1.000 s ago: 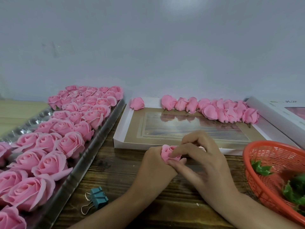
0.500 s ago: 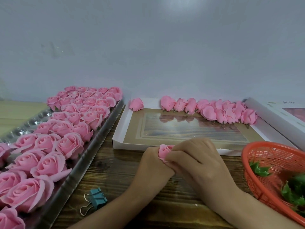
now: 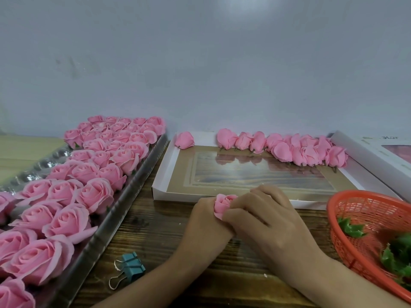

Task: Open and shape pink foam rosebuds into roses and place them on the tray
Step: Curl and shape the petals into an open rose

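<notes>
Dark wood worktop [image 3: 155, 236], bare grey wall [image 3: 200, 63] behind. Head view, the only one.

Rosebud [image 3: 223, 204] is up off the worktop, caught between left hand [image 3: 206, 223] and right hand [image 3: 269, 221], mid-frame. Centre petals are tight and the outer ones barely lifted, so I'd call this early in the opening step.

Doing it well, my read:
- Keep the base fixed in the left and work the right round the outside.
- Fold one outer petal out and down at a time, turning the bud a little between petals.
- Foam probably creases or tears if pulled hard, so roll, don't yank.
- Match the flare of the opened roses [image 3: 95, 194] on the tray [image 3: 124, 210], left of the hands.

Hands:
- Left is closed round the bud's lower half, fingers wrapped, only the top poking out.
- Right is curled over from the right side, pinching the outer petal edge. Which digits do the pinching I cannot tell.
- Both grip the same bud, and the hands touch each other.

Around:
- White box [image 3: 169, 174] sits just beyond the hands, with spare buds [image 3: 289, 150] lined along its far edge.
- Orange basket [image 3: 347, 196] is right of the right hand, green leaf pieces [image 3: 351, 227] inside.
- Binder clip [image 3: 131, 266] is on the near side, left of the left forearm.
</notes>
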